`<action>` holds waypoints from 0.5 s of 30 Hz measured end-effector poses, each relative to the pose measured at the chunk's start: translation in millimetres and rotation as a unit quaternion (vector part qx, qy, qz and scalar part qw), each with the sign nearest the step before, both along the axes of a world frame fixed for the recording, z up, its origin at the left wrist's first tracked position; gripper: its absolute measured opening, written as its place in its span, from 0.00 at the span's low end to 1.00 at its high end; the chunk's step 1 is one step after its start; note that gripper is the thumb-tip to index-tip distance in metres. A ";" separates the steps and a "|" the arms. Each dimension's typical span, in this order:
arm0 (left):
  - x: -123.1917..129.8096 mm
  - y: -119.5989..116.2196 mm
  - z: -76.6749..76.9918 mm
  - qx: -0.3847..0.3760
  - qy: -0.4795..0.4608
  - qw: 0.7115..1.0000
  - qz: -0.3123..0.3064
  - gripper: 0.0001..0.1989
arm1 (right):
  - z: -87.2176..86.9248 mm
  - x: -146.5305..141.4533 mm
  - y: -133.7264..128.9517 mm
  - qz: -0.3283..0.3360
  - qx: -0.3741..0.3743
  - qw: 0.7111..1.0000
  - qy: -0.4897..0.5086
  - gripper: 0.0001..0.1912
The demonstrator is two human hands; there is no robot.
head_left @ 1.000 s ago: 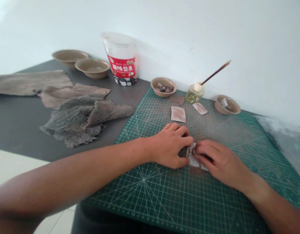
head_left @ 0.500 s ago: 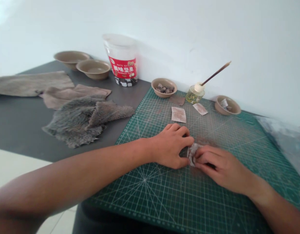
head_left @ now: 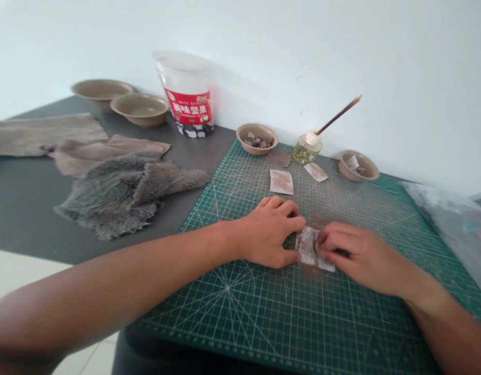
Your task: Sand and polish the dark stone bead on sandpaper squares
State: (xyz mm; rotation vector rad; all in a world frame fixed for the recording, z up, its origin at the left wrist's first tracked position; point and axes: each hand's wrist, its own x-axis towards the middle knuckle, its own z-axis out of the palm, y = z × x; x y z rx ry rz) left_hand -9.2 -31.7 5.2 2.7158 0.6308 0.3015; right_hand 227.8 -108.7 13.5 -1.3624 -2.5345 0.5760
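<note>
Pale hide scrap [head_left: 308,247] at 5 o'clock on the green cutting mat [head_left: 240,307], between both hands: left hand [head_left: 268,233] curled, fingertips [head_left: 297,224] at its edge, right hand [head_left: 359,255] fingers pressed together on top, apparently steadying it — any pinch hidden.

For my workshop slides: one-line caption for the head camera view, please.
Left hand and right hand hold a pale sheet on a green cutting mat, grey fur pelt beyond.
</note>
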 end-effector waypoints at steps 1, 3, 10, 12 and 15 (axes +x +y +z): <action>0.0 0.1 0.2 -0.002 0.000 1.000 -0.003 0.19 | -0.2 -1.0 -0.2 0.018 -0.011 1.000 0.010 0.08; 0.1 0.2 0.4 -0.005 -0.001 1.000 -0.004 0.19 | -0.4 -1.9 0.5 -0.003 0.021 1.000 0.016 0.08; 0.3 0.2 0.4 -0.009 -0.004 1.000 -0.003 0.19 | 4.4 2.3 2.1 0.019 -0.018 1.000 -0.003 0.09; 0.3 0.2 0.5 -0.008 -0.004 1.000 -0.003 0.19 | 3.4 2.1 2.5 -0.008 0.028 1.000 -0.003 0.08; 0.2 0.3 0.8 -0.007 -0.002 1.000 0.005 0.19 | 2.5 3.2 4.4 -0.051 0.065 0.996 -0.020 0.07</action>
